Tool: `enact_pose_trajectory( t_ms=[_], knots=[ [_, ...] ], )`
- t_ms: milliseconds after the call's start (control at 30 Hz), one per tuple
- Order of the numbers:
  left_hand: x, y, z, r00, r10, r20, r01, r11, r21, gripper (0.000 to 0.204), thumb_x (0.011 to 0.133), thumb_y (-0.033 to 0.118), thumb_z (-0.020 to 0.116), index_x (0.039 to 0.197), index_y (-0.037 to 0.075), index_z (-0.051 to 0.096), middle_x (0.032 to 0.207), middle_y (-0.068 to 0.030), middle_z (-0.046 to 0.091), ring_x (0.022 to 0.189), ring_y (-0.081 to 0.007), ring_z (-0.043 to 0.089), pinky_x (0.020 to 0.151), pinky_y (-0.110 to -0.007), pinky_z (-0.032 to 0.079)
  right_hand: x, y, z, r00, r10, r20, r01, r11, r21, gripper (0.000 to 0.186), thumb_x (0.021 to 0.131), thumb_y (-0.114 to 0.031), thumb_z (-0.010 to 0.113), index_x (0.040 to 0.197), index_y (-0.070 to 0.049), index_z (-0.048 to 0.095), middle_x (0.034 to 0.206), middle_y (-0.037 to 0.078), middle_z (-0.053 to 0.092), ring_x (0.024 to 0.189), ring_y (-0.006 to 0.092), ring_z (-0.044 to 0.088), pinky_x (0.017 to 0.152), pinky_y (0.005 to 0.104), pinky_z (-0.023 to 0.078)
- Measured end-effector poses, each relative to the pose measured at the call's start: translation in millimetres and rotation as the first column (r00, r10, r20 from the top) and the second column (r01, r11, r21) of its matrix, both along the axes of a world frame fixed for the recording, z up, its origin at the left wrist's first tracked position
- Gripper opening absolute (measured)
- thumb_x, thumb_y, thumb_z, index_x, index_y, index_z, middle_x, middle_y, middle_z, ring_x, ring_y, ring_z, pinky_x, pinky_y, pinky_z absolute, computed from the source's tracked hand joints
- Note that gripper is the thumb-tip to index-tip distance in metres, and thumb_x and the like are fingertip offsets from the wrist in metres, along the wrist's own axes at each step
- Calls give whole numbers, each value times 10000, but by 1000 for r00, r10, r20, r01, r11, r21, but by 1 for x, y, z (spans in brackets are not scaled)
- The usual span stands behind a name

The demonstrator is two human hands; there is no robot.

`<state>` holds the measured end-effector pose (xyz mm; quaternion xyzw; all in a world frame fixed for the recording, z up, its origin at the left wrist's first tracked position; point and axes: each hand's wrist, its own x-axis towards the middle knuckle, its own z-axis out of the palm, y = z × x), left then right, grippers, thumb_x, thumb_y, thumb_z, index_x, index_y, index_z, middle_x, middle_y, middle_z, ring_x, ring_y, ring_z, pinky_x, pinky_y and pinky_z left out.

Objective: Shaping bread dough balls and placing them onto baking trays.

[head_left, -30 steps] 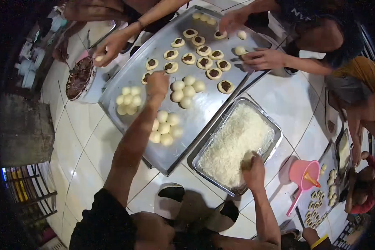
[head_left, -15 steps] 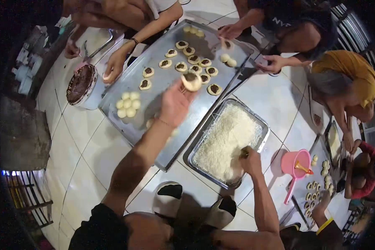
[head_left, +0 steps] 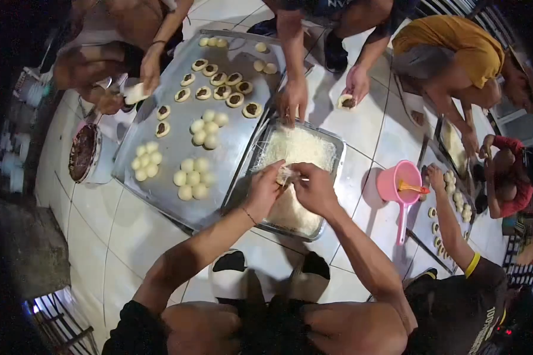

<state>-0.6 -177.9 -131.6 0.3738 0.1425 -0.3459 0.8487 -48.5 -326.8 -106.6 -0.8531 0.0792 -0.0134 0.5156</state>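
Both my hands meet over a metal tray (head_left: 341,145) heaped with pale grated cheese (head_left: 299,146). My left hand (head_left: 263,194) is closed round a small dough piece (head_left: 283,175) with pale shreds on it, mostly hidden by the fingers. Touching that piece from the other side is my right hand (head_left: 315,192), its fingers pinched together; a few shreds show at the fingertips. To the left lies a large metal sheet (head_left: 234,139), bearing dough rounds with dark filling (head_left: 235,99) and several clusters of plain dough balls (head_left: 193,178).
A co-worker's hand (head_left: 292,99) reaches to the cheese tray's far edge; the other hand holds a filled dough round (head_left: 346,102). At far left stands a bucket of dark paste (head_left: 84,152). A pink dipper (head_left: 389,184) with a brush (head_left: 411,187) sits at right, beside another person's arm (head_left: 450,219).
My left hand has come back from over the sheet to the cheese tray with the dough piece. My right hand has risen from the cheese to meet it. A co-worker's hand has moved to the tray.
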Motion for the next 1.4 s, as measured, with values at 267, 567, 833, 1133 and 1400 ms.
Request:
enact_pose_trajectory(
  t_ms=[267,567,833,1133,1400],
  knots=[
    [-1,1,4,973,-156,169,144,986,79,268,951,50,503,1216,54,549,1069,-112,616,844,-156,628,792,-265,540,-10,22,31,939,-138,316,235,926,-295,326,784,18,627,1110,20,633,904,119,656,759,205,617,679,302,507],
    [12,8,61,841,-500,206,410,838,359,478,861,-47,517,1325,62,486,1093,-113,641,893,-179,647,804,-280,542,-23,-7,20,988,0,151,-33,976,217,293,779,56,642,1065,-6,649,949,84,617,754,188,569,678,266,471],
    [-9,7,59,314,-535,784,-211,766,607,493,814,-79,467,1289,13,557,1294,-143,569,1022,-235,628,890,-306,498,-17,6,53,918,95,386,-88,995,-35,207,771,71,641,968,8,649,980,85,605,785,173,557,677,251,462],
    [-5,10,76,532,-544,649,-32,753,657,518,814,-98,521,1318,6,465,1341,-151,498,1142,-226,560,944,-298,451,-15,13,64,887,44,459,57,977,-204,141,818,37,636,957,25,661,957,107,618,764,177,580,683,261,490],
    [1,9,86,702,-120,702,-2,985,171,499,833,-83,532,1314,11,441,1323,-138,502,1142,-229,540,948,-300,446,-18,12,91,985,-101,142,62,966,252,140,847,-1,640,981,30,662,966,113,624,792,169,585,685,247,508]
  ],
)
